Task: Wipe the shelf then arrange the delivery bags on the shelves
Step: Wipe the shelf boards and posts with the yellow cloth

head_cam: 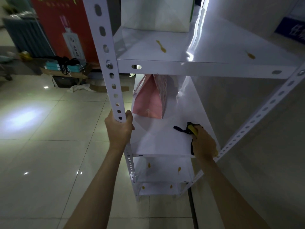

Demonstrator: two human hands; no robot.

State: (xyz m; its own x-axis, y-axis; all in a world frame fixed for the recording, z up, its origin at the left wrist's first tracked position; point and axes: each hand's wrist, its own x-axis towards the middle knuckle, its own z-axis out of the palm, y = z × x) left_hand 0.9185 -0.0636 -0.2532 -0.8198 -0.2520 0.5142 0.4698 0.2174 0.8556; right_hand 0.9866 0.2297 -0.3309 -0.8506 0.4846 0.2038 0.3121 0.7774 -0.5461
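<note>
A white metal shelf unit point(165, 66) stands in front of me with several tiers. My left hand point(119, 128) grips its front left upright post point(107, 63). My right hand point(203, 142) holds a yellow and black cloth point(191, 129) pressed on the middle shelf board point(158, 138), near its front right. A pink delivery bag point(148, 98) stands at the back left of that same board. A white bag point(156, 12) sits at the back of the upper board. Yellow stains point(161, 46) mark the upper board and the lower boards.
A glossy tiled floor point(49, 146) lies to the left. A red poster point(66, 27), boxes and black straps point(66, 66) are piled at the back left. A pale wall point(255, 129) runs close along the shelf's right side.
</note>
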